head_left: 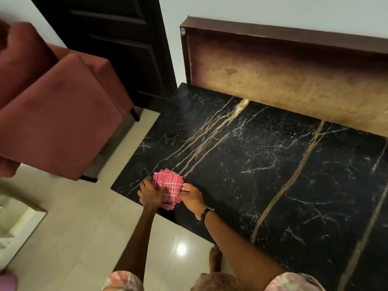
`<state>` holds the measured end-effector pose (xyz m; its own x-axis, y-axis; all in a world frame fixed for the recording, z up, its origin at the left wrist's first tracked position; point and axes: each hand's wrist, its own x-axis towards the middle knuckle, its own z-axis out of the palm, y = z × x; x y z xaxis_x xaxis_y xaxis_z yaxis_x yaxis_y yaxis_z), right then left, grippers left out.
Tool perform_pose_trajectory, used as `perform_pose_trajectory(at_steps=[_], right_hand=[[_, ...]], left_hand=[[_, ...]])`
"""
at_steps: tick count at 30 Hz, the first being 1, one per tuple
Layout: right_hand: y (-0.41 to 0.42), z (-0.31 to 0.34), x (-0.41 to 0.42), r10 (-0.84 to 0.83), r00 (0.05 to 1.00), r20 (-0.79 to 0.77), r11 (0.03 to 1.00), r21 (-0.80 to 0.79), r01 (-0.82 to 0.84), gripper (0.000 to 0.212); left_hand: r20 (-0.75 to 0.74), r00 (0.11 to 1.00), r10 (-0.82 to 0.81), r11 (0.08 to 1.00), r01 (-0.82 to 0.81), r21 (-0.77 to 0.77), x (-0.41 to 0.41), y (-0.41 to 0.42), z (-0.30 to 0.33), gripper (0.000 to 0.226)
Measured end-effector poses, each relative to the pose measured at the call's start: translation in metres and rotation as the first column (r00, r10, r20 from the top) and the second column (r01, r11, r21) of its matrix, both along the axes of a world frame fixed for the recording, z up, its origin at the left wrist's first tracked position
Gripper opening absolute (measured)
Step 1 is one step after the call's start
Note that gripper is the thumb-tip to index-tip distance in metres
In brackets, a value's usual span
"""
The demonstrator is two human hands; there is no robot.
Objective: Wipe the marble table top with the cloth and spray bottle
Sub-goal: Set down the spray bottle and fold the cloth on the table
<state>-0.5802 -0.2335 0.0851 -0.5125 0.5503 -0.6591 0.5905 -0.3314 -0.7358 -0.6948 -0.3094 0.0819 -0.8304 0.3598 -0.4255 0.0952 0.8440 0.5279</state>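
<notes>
At the near-left corner of the black marble table top (262, 164), at about seven o'clock in my view, both hands worked a folded pink checked cloth (169, 186). The left hand (151, 194) lay over the cloth's left edge, fingers curled onto the fabric and gripping it. The right hand (191, 197), a dark band at its wrist, met the cloth's right edge with thumb and fingertips closed toward it; I could not tell for certain whether it pinched the fabric or merely pressed it. Gold veins crossed the slab toward twelve and two o'clock. A red upholstered chair (54, 114) stood at ten o'clock, a dark door (117, 38) at eleven. I read no labels or writing, and saw no containers.
</notes>
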Motion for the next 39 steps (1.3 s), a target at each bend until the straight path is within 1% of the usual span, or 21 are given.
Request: perform_pose_trajectory(at_steps=[3, 5, 9, 11, 13, 14, 17, 19, 22, 24, 25, 28, 30, 33, 36, 39], right_hand=[[-0.001, 0.002, -0.001, -0.021, 1.0, -0.008, 0.998, -0.059, 0.021, 0.052], [0.0, 0.002, 0.0, -0.033, 0.999, -0.02, 0.995, -0.098, 0.031, 0.052], [0.006, 0.002, 0.014, -0.07, 0.997, -0.038, 0.987, -0.146, 0.064, 0.052], [0.013, 0.002, 0.028, -0.105, 0.993, -0.05, 0.981, -0.166, 0.095, 0.043], [0.02, 0.005, 0.051, -0.18, 0.981, -0.072, 0.962, -0.22, 0.16, 0.032], [0.024, 0.005, 0.064, -0.23, 0.969, -0.089, 0.947, -0.248, 0.202, 0.031], [0.038, 0.004, 0.103, -0.354, 0.924, -0.146, 0.909, -0.286, 0.304, 0.031], [0.051, 0.007, 0.133, -0.433, 0.882, -0.186, 0.879, -0.304, 0.367, 0.035], [0.073, 0.019, 0.186, -0.52, 0.798, -0.306, 0.837, -0.372, 0.402, 0.035], [0.089, 0.027, 0.228, -0.585, 0.724, -0.364, 0.794, -0.438, 0.422, 0.038], [0.096, 0.031, 0.25, -0.603, 0.698, -0.386, 0.785, -0.446, 0.43, 0.04], [0.113, 0.044, 0.32, -0.62, 0.66, -0.424, 0.782, -0.397, 0.48, 0.045], [0.123, 0.051, 0.372, -0.656, 0.631, -0.415, 0.755, -0.361, 0.547, 0.045], [0.138, 0.056, 0.449, -0.738, 0.561, -0.375, 0.67, -0.31, 0.674, 0.041], [0.146, 0.059, 0.527, -0.797, 0.49, -0.353, 0.588, -0.266, 0.764, 0.033], [0.151, 0.056, 0.607, -0.84, 0.457, -0.291, 0.517, -0.175, 0.838, 0.029]], left_hand=[[0.099, 0.995, 0.016, 0.996, -0.024, 0.081, -0.01, -0.003, -0.003, 0.071], [0.163, 0.986, 0.019, 0.992, -0.04, 0.122, -0.008, -0.002, 0.004, 0.062], [0.238, 0.971, 0.0, 0.978, -0.049, 0.2, 0.008, 0.002, 0.011, 0.044], [0.305, 0.952, -0.017, 0.964, -0.065, 0.257, 0.022, 0.005, 0.013, 0.04], [0.392, 0.919, -0.036, 0.945, -0.096, 0.314, 0.039, 0.013, 0.019, 0.038], [0.431, 0.901, -0.054, 0.935, -0.106, 0.337, 0.05, 0.019, 0.022, 0.037], [0.546, 0.825, -0.142, 0.917, -0.098, 0.387, 0.086, 0.042, 0.032, 0.036], [0.599, 0.775, -0.202, 0.906, -0.084, 0.415, 0.116, 0.061, 0.04, 0.033], [0.647, 0.712, -0.274, 0.887, -0.073, 0.455, 0.165, 0.093, 0.052, 0.028], [0.657, 0.679, -0.328, 0.876, -0.04, 0.48, 0.204, 0.116, 0.058, 0.031], [0.654, 0.669, -0.354, 0.872, -0.015, 0.489, 0.226, 0.127, 0.062, 0.032], [0.653, 0.628, -0.424, 0.855, 0.04, 0.517, 0.295, 0.156, 0.07, 0.03], [0.657, 0.597, -0.46, 0.849, 0.082, 0.521, 0.343, 0.172, 0.07, 0.029], [0.672, 0.54, -0.507, 0.85, 0.182, 0.495, 0.414, 0.191, 0.065, 0.04], [0.666, 0.494, -0.559, 0.825, 0.252, 0.505, 0.487, 0.209, 0.054, 0.037], [0.664, 0.432, -0.61, 0.792, 0.347, 0.502, 0.559, 0.225, 0.048, 0.041]])
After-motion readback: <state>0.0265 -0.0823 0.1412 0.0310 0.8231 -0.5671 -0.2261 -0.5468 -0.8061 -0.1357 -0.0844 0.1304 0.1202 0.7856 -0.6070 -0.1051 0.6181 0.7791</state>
